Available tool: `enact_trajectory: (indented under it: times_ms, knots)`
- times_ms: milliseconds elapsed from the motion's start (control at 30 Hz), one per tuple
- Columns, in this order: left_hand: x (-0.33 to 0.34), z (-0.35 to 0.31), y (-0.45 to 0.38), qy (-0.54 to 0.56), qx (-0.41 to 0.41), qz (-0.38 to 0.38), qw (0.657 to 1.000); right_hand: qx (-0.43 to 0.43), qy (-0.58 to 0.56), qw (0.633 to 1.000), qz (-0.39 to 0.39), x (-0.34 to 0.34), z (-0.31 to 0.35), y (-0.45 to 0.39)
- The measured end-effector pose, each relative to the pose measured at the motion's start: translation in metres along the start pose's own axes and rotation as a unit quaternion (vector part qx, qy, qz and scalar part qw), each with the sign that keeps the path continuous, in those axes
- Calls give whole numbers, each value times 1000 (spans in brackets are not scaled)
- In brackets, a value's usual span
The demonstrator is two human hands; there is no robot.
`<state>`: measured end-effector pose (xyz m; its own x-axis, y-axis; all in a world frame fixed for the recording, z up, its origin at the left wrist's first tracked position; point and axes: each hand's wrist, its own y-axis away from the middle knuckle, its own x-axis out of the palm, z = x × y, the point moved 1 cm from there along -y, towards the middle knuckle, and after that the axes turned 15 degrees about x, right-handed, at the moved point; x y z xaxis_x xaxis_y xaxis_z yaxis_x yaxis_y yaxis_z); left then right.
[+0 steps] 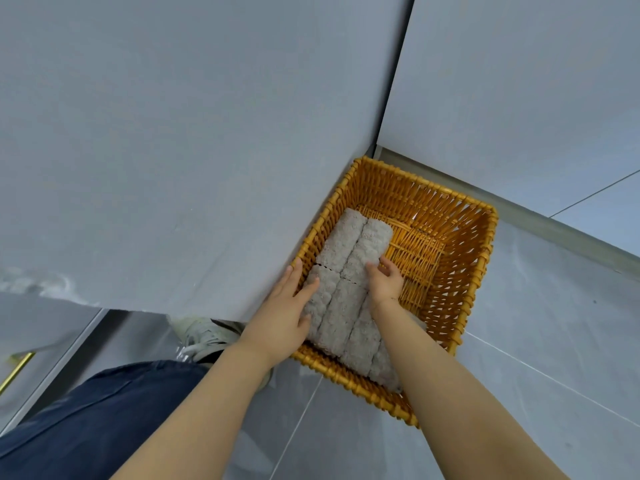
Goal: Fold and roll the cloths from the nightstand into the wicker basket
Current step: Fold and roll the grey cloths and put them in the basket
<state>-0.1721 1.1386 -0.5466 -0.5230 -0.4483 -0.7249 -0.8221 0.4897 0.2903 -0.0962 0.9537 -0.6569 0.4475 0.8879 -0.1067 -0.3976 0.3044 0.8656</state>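
An orange wicker basket [450,244] stands on the grey tiled floor beside a grey panel. Several rolled grey cloths [346,306] lie side by side along its left half. My left hand [284,313] rests with straight fingers on the nearest left roll, close to the basket's left rim. My right hand [384,282] lies on the right-hand roll with its fingers loosely bent over the roll's end. The basket's right half shows bare woven bottom.
A tall grey panel [173,150] fills the left and touches the basket's left side. A grey wall [519,81] stands behind. A shoe [204,336] and a dark blue trouser leg [97,427] are at lower left. Grey floor tiles [554,341] spread right.
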Motion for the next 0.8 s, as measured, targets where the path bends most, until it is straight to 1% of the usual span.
enact_trajectory:
  times_ms: [67,133,167,233,300,333,433,500,567,667,733,800]
  knots:
    - [-3,-4,5,7,-6,6,1000,16,-5,1000,20,-3,5,5]
    - [-13,-13,12,25,-13,-4,1000,5,14,1000,19,-10,12,22]
    - [-19,-19,16,48,-17,-17,999,-19,32,999,5,-15,16,32]
    - [-33,-35,22,135,-35,-53,989,-80,73,994,-11,-27,24,58]
    - [-52,-53,35,217,-45,-107,969,-142,99,984,28,-38,32,96]
    - [-60,-62,40,238,-43,-124,962,-161,111,979,54,-43,37,114]
    - [-85,-90,62,230,-22,-165,959,-199,144,960,135,-52,47,172]
    - [-101,-108,86,228,-12,-194,954,-219,188,942,173,-51,51,213]
    - [-114,-124,112,221,-1,-213,952,-237,248,917,206,-48,53,252]
    - [-132,-143,152,200,17,-250,947,-283,334,863,253,-44,51,305]
    - [-145,-151,179,202,19,-296,933,-325,372,820,287,-40,46,340]
    - [-160,-156,208,195,21,-349,916,-366,409,779,303,-31,38,373]
